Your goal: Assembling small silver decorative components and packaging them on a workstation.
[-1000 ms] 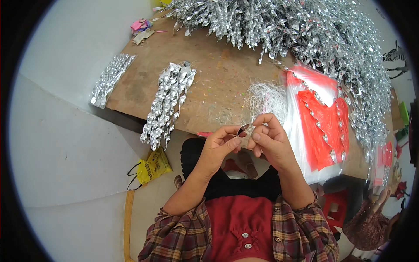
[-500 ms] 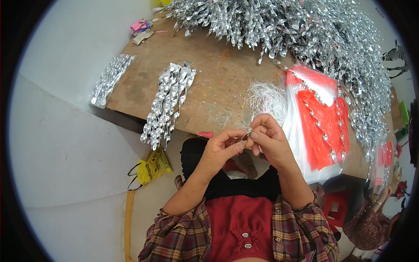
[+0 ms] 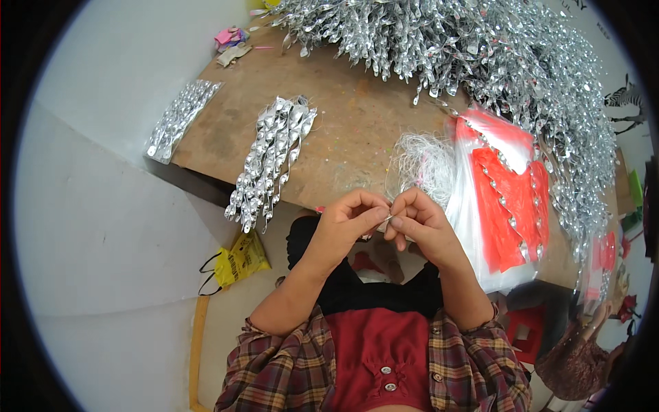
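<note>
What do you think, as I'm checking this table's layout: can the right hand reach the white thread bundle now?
Probably yes: the white thread bundle lies on the table just beyond the right hand, with nothing visible blocking the way, though that hand pinches a small thin piece.

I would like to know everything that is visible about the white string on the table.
The white string lies loose on the brown table, a tangled heap of thin, slightly shiny loops with a little pink among them. It sits beside the plastic, just beyond the right hand; whether it touches either is unclear.
</note>
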`<action>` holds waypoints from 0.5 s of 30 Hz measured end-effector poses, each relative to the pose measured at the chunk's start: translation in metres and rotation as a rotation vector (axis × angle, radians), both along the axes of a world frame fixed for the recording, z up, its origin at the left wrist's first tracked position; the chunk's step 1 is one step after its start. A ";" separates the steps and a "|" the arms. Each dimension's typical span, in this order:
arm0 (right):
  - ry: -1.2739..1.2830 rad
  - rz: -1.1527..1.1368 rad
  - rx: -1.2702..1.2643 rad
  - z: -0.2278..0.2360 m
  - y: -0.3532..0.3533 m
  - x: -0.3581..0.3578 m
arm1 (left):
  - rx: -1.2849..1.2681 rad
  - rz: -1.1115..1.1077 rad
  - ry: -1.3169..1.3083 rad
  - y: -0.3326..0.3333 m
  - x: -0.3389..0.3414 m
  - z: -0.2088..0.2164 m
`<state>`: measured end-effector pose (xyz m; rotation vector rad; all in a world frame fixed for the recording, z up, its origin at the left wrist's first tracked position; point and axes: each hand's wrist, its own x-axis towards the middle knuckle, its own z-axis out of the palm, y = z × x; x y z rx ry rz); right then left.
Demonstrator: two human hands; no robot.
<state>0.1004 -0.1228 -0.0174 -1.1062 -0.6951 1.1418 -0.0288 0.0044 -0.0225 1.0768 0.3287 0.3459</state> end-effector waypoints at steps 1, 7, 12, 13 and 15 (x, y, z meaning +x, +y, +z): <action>-0.002 0.000 0.000 0.000 0.000 0.000 | 0.000 0.000 -0.002 0.000 0.000 0.000; 0.040 -0.016 -0.027 0.006 0.003 0.000 | 0.039 0.060 -0.071 0.000 0.005 -0.005; 0.001 0.047 -0.121 0.008 0.005 0.006 | 0.170 0.090 -0.151 0.001 0.016 -0.009; -0.001 0.045 -0.119 0.006 0.006 0.008 | 0.172 0.087 -0.153 -0.002 0.016 -0.010; 0.116 -0.138 -0.033 0.001 0.009 0.010 | 0.105 0.008 -0.137 -0.015 0.010 -0.014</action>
